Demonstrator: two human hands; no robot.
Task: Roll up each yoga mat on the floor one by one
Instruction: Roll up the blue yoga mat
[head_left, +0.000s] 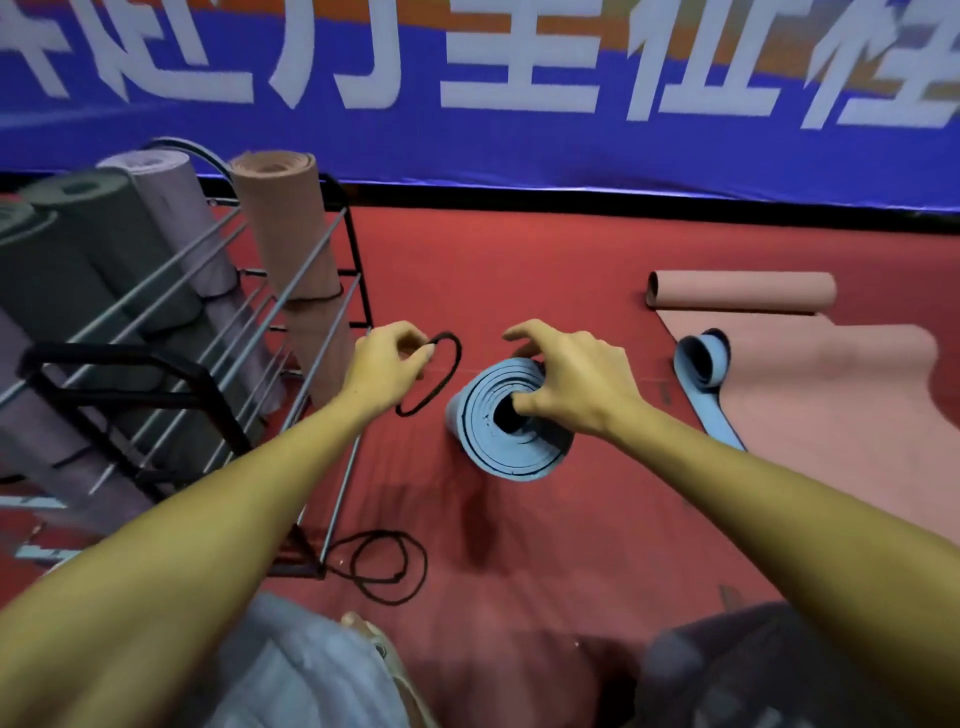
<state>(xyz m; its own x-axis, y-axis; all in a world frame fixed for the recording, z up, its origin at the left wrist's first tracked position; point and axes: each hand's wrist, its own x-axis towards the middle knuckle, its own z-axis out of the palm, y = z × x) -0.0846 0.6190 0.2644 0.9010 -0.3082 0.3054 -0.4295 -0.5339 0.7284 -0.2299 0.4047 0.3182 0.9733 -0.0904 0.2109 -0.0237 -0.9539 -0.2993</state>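
The wire rack (208, 332) holds at least four rolled mats; left hand (387, 371) grip pinches a black band (441, 374), right hand (576, 384) grip holds the upright blue mat (498, 441)

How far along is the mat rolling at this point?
Done: the blue rolled mat stands on end, right hand gripping its core. In hand: the left hand pinches a black elastic loop, probably to bind it. Left: the pink mat and the blue mat beside it are only partly rolled.
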